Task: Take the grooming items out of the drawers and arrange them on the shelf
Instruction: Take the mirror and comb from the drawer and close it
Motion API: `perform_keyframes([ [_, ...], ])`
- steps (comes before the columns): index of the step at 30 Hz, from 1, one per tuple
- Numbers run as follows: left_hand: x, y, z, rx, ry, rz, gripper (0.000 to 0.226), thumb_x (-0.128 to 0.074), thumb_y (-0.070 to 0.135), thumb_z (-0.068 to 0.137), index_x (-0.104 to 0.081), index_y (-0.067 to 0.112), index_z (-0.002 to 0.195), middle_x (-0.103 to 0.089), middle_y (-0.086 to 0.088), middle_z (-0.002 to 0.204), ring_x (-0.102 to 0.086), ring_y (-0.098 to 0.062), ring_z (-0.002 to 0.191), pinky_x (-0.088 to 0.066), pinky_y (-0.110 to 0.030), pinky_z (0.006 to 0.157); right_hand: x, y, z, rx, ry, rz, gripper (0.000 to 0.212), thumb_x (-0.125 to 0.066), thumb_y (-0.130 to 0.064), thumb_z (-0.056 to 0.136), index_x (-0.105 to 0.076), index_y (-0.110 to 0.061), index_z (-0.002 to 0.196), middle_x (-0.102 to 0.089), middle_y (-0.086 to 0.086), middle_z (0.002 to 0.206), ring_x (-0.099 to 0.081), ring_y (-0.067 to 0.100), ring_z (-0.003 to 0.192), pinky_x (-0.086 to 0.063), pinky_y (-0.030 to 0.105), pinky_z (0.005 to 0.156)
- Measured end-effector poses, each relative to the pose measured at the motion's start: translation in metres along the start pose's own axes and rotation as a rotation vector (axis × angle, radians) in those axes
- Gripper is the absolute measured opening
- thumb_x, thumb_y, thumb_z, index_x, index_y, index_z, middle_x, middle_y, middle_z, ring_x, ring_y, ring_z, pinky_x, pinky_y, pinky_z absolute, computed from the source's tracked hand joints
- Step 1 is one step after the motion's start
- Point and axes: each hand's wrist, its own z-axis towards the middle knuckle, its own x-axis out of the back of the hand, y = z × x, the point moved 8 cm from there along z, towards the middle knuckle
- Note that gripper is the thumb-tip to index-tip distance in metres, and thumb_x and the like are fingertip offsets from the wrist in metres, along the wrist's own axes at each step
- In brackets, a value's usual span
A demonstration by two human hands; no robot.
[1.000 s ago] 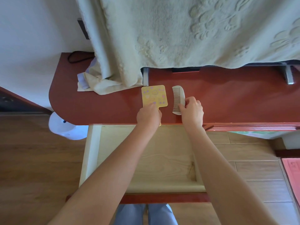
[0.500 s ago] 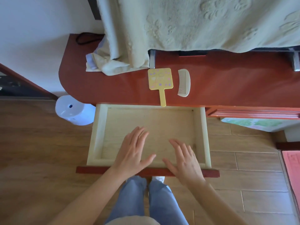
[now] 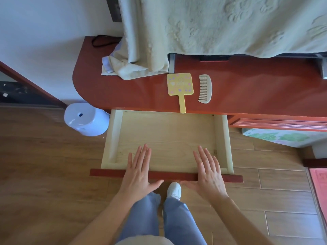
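Pale wood drawer (image 3: pixel 113 138) lies bare beyond my flat, spread fingers (image 3: pixel 141 154); left hand (image 3: pixel 139 174) and right hand (image 3: pixel 208 175) both rest on its red front, gripping nothing. Past the drawer, mirror (image 3: pixel 179 84) and comb (image 3: pixel 205 89) lie side by side on the bench (image 3: pixel 256 89), long axes pointing away from me.

Bright, even daylight; soft glare on the red surface (image 3: pixel 247 89) beyond the fingers (image 3: pixel 145 152); sharp focus, wide-angle bending at edges.

Blanket (image 3: pixel 221 23) hides shelf (image 3: pixel 123 89) rear.
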Motion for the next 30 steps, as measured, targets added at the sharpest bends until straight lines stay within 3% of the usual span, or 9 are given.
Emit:
perform_keyframes([
  [5, 0.011, -0.016, 0.037, 0.095, -0.011, -0.123, 0.125, -0.055, 0.073, 0.062, 0.006, 0.008, 0.149, -0.011, -0.018, 0.156, -0.007, -0.03, 0.144, -0.014, -0.053, 0.112, 0.01, 0.01, 0.033, -0.085, 0.02, -0.014, 0.111, -0.039, -0.082, 0.063, -0.028, -0.005, 0.143, -0.034, 0.015, 0.149, -0.023, 0.026, 0.139, -0.029, 0.053, 0.108],
  [13, 0.032, -0.029, 0.104, 0.057, 0.079, -0.06, 0.127, -0.072, 0.065, 0.059, -0.005, 0.004, 0.148, -0.006, -0.016, 0.157, -0.001, -0.03, 0.145, -0.004, -0.048, 0.115, 0.022, 0.022, 0.09, -0.117, 0.109, -0.116, 0.113, -0.045, -0.08, 0.064, -0.023, -0.004, 0.146, -0.026, 0.015, 0.153, -0.02, 0.028, 0.142, -0.024, 0.055, 0.111],
  [16, 0.04, -0.032, 0.122, 0.048, 0.159, -0.05, 0.118, -0.074, 0.061, 0.06, -0.02, 0.0, 0.146, -0.021, -0.018, 0.154, -0.014, -0.033, 0.144, -0.008, -0.049, 0.115, 0.028, 0.024, 0.111, -0.111, 0.163, -0.126, 0.114, -0.055, -0.076, 0.064, -0.023, -0.003, 0.146, -0.025, 0.016, 0.154, -0.02, 0.03, 0.143, -0.02, 0.054, 0.112],
  [21, 0.048, -0.034, 0.143, 0.085, 0.311, 0.01, 0.09, -0.076, 0.054, 0.061, -0.048, 0.0, 0.128, -0.05, -0.018, 0.128, -0.044, -0.033, 0.126, -0.023, -0.056, 0.108, 0.033, 0.028, 0.137, -0.135, 0.232, -0.13, 0.108, -0.059, -0.069, 0.069, -0.024, -0.002, 0.145, -0.024, 0.021, 0.153, -0.022, 0.035, 0.142, -0.018, 0.05, 0.113],
  [30, 0.052, -0.039, 0.17, 0.192, 0.463, 0.052, 0.06, -0.078, 0.045, 0.064, -0.054, 0.007, 0.104, -0.056, -0.013, 0.112, -0.05, -0.028, 0.108, -0.04, -0.053, 0.094, 0.039, 0.024, 0.17, -0.191, 0.297, -0.198, 0.096, -0.068, -0.052, 0.075, -0.023, -0.002, 0.144, -0.029, 0.023, 0.15, -0.029, 0.036, 0.139, -0.03, 0.052, 0.108],
])
